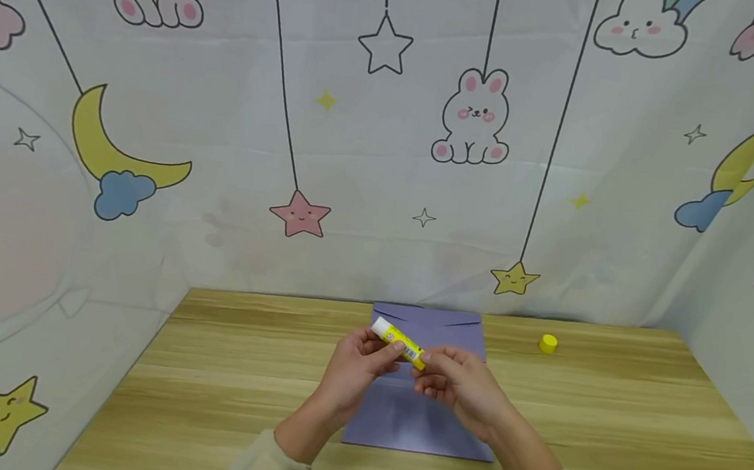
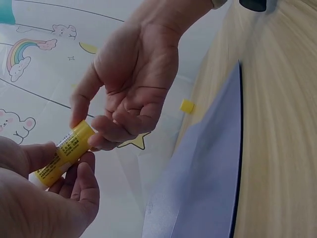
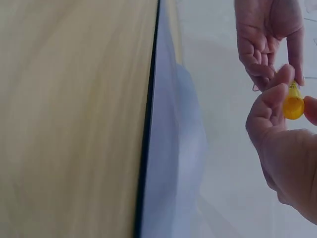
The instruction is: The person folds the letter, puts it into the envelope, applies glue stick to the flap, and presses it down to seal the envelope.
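Observation:
A yellow glue stick (image 1: 399,343) with a white end is held up over a purple envelope (image 1: 421,422). My left hand (image 1: 362,367) pinches its barrel between thumb and fingers, the white end pointing up and left. At the lower yellow end, the thumb and forefinger of my right hand (image 1: 464,388) grip the base. Small dark print shows on the barrel (image 2: 64,154) in the left wrist view. From the right wrist, the round yellow base (image 3: 293,107) faces the camera between the right fingers. The envelope lies on the table with its flap at the far side.
A yellow cap (image 1: 548,344) stands on the wooden table (image 1: 249,375), to the right of the envelope near the back edge. Behind the table hangs a white cloth (image 1: 386,151) printed with stars, moons and rabbits, which also covers both sides.

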`<state>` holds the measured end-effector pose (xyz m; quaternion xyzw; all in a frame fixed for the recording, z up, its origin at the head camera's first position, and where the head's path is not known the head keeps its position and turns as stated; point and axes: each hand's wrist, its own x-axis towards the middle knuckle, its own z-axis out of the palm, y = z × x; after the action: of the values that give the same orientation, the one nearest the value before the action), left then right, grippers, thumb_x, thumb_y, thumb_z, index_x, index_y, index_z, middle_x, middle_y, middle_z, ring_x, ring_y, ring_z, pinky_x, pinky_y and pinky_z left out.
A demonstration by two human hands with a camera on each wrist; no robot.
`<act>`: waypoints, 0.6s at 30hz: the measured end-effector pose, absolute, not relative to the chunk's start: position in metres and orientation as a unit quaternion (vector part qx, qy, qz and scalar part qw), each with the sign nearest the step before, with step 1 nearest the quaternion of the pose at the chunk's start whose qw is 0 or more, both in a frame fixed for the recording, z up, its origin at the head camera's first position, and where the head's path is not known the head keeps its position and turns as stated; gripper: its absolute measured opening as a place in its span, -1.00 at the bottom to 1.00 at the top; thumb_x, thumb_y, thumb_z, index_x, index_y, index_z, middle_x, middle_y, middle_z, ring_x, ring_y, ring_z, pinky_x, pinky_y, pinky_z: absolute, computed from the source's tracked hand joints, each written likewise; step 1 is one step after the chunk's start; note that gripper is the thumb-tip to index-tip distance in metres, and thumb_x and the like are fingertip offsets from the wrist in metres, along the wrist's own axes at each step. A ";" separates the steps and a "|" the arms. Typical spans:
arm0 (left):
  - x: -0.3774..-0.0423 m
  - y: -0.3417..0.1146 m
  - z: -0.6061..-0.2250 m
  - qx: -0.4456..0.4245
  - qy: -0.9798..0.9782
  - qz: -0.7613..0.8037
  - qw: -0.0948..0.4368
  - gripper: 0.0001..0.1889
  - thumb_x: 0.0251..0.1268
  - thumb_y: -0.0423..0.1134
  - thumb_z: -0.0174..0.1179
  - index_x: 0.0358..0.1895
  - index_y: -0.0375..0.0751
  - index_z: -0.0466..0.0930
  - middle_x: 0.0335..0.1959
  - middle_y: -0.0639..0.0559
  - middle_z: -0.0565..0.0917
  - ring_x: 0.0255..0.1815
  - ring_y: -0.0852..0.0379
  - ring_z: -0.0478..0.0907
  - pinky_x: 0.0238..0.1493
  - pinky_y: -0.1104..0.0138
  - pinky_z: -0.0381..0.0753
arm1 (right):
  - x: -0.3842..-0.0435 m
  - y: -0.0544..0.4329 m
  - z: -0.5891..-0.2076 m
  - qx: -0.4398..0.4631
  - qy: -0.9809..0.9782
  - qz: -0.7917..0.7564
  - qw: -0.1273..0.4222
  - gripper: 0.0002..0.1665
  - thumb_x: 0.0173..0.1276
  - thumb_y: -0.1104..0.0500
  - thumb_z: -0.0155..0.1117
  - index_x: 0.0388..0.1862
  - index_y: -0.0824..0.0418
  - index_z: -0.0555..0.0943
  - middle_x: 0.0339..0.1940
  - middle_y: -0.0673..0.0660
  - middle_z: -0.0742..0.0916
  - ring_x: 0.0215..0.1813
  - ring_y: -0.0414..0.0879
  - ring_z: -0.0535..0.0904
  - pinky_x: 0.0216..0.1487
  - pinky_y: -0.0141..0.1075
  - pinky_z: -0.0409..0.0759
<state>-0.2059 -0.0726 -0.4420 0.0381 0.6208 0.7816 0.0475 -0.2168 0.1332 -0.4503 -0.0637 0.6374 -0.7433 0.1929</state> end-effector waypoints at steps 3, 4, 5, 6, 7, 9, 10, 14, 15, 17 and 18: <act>-0.206 -0.073 -0.442 0.036 0.620 0.782 0.046 -0.62 0.46 -0.30 0.40 0.14 -0.45 0.51 -0.06 -0.13 0.72 -0.14 0.10 0.70 -0.02 0.30 0.70 | -0.214 0.131 -0.449 -0.104 0.698 -0.697 0.129 -0.52 0.52 0.09 0.42 0.18 0.37 0.50 -0.07 0.25 0.76 -0.13 -0.01 0.76 -0.02 -0.18 0.73; -0.206 -0.073 -0.442 0.034 0.621 0.782 0.044 -0.62 0.46 -0.29 0.39 0.14 -0.46 0.51 -0.06 -0.13 0.72 -0.15 0.11 0.70 -0.02 0.31 0.70 | -0.213 0.129 -0.449 -0.124 0.723 -0.673 0.093 -0.51 0.48 0.11 0.47 0.18 0.35 0.51 -0.05 0.25 0.76 -0.12 -0.01 0.75 -0.03 -0.18 0.73; -0.206 -0.073 -0.442 0.033 0.621 0.782 0.043 -0.62 0.46 -0.29 0.39 0.14 -0.46 0.51 -0.06 -0.13 0.72 -0.15 0.12 0.70 -0.03 0.31 0.70 | -0.212 0.128 -0.448 -0.144 0.749 -0.644 0.055 -0.51 0.44 0.14 0.51 0.17 0.33 0.52 -0.06 0.24 0.75 -0.12 -0.01 0.75 -0.06 -0.20 0.73; -0.206 -0.073 -0.441 0.031 0.621 0.782 0.042 -0.62 0.47 -0.28 0.39 0.14 -0.46 0.51 -0.07 -0.13 0.72 -0.15 0.12 0.69 -0.03 0.31 0.71 | -0.210 0.127 -0.448 -0.164 0.773 -0.613 0.014 -0.53 0.40 0.17 0.55 0.13 0.31 0.54 -0.07 0.21 0.75 -0.13 -0.03 0.75 -0.10 -0.22 0.73; -0.206 -0.073 -0.441 0.028 0.620 0.783 0.042 -0.62 0.46 -0.29 0.40 0.14 -0.46 0.51 -0.07 -0.13 0.72 -0.16 0.12 0.69 -0.04 0.32 0.71 | -0.209 0.126 -0.448 -0.182 0.791 -0.584 -0.023 -0.55 0.37 0.21 0.58 0.10 0.28 0.55 -0.09 0.17 0.75 -0.15 -0.06 0.74 -0.15 -0.25 0.73; -0.206 -0.073 -0.441 0.027 0.618 0.784 0.040 -0.61 0.46 -0.28 0.40 0.14 -0.46 0.51 -0.08 -0.12 0.72 -0.17 0.12 0.69 -0.04 0.32 0.71 | -0.208 0.124 -0.449 -0.210 0.809 -0.543 -0.082 -0.60 0.32 0.28 0.60 0.01 0.24 0.57 -0.14 0.09 0.75 -0.19 -0.10 0.73 -0.22 -0.28 0.71; -0.206 -0.073 -0.441 0.026 0.618 0.784 0.041 -0.61 0.46 -0.28 0.41 0.14 -0.45 0.52 -0.08 -0.11 0.71 -0.17 0.12 0.68 -0.04 0.32 0.71 | -0.208 0.123 -0.449 -0.220 0.813 -0.531 -0.100 -0.63 0.32 0.31 0.60 -0.02 0.21 0.58 -0.17 0.06 0.75 -0.22 -0.12 0.73 -0.25 -0.29 0.70; -0.206 -0.073 -0.442 0.027 0.616 0.786 0.042 -0.62 0.45 -0.28 0.41 0.13 -0.45 0.52 -0.08 -0.11 0.71 -0.17 0.12 0.69 -0.04 0.32 0.72 | -0.208 0.123 -0.450 -0.228 0.809 -0.531 -0.110 -0.68 0.33 0.33 0.58 -0.08 0.16 0.60 -0.25 0.02 0.76 -0.26 -0.13 0.72 -0.28 -0.28 0.71; -0.207 -0.073 -0.442 0.028 0.616 0.786 0.042 -0.62 0.45 -0.28 0.41 0.13 -0.45 0.52 -0.08 -0.11 0.71 -0.17 0.12 0.69 -0.04 0.31 0.72 | -0.208 0.124 -0.450 -0.223 0.804 -0.542 -0.098 -0.70 0.34 0.31 0.57 -0.08 0.18 0.61 -0.24 0.03 0.76 -0.25 -0.12 0.72 -0.27 -0.27 0.71; -0.207 -0.073 -0.443 0.031 0.615 0.787 0.044 -0.62 0.45 -0.29 0.41 0.13 -0.45 0.52 -0.07 -0.12 0.72 -0.16 0.12 0.70 -0.03 0.31 0.72 | -0.209 0.126 -0.451 -0.205 0.788 -0.579 -0.055 -0.72 0.38 0.27 0.55 -0.07 0.22 0.61 -0.23 0.09 0.78 -0.23 -0.05 0.75 -0.20 -0.20 0.75; -0.207 -0.073 -0.443 0.032 0.614 0.787 0.045 -0.62 0.45 -0.29 0.41 0.13 -0.45 0.51 -0.07 -0.12 0.72 -0.15 0.11 0.70 -0.02 0.31 0.72 | -0.210 0.127 -0.451 -0.194 0.774 -0.601 -0.027 -0.72 0.40 0.25 0.53 -0.04 0.25 0.60 -0.21 0.16 0.79 -0.22 -0.01 0.76 -0.15 -0.15 0.76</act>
<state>-0.2069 -0.0727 -0.4427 0.0323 0.6143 0.7871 0.0453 -0.2097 0.1270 -0.4506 -0.1945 0.7744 -0.6015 -0.0272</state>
